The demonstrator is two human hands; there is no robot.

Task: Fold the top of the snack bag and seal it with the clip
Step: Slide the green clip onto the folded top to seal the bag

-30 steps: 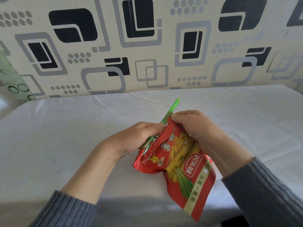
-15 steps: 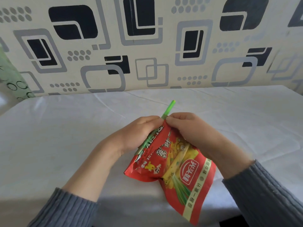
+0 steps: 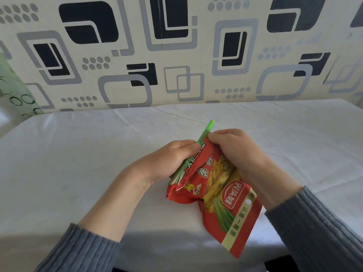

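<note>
Snack bag [image 3: 220, 193]: red foil pouch, held above the white tablecloth [image 3: 78, 154]; its top edge runs along the clip, its bottom hangs toward you.
Clip [image 3: 204, 136]: green bar lying along the bag's top edge; one end juts out beyond your fingers, away from you. Whether it is latched cannot be told.
Risk, slip: crinkled foil is slick; if you ease your pinch, the fold may spring open and pull out of the clip.
Risk, partial seal: a bunched fold may stop the clip closing along its full length.
Left hand [image 3: 169, 160]: curled closed around the clip and the bag's top, left of the bag.
Right hand [image 3: 231, 148]: fingers pinched closed on the bag's top corner beside the clip's far end.
</note>
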